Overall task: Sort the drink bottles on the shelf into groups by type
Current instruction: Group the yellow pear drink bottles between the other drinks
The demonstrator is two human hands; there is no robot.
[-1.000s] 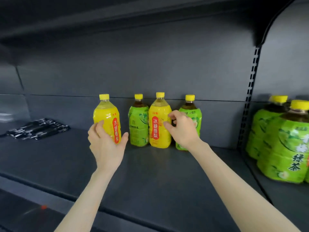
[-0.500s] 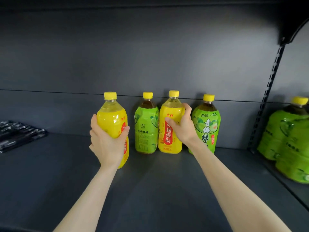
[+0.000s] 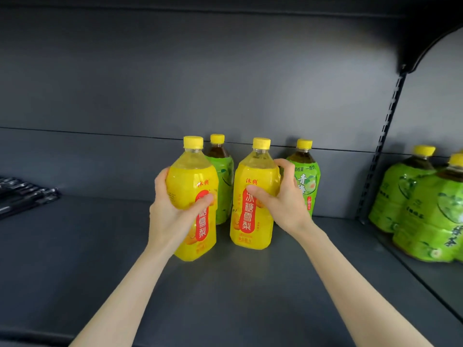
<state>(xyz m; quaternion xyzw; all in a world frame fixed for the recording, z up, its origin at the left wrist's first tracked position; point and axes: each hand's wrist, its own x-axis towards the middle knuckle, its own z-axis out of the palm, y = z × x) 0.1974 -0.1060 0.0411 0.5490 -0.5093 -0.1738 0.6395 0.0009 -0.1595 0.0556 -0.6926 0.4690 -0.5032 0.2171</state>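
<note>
Yellow bottles, yellow caps, red labels

Dark grey matte metal shelf board. Upright at back: left green-wrapped, yellow-capped plastic tea bottle, right green-wrapped tea bottle, apart. In front: left yellow plastic juice bottle, right yellow juice bottle; base contact with board unclear. Far left: blurred black items.

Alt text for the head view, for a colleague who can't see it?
Both hands grip yellow bottles at a dark shelf: left hand on the left yellow bottle, right hand on the right yellow bottle. Two green bottles stand behind; more green bottles sit in the right bay.
</note>
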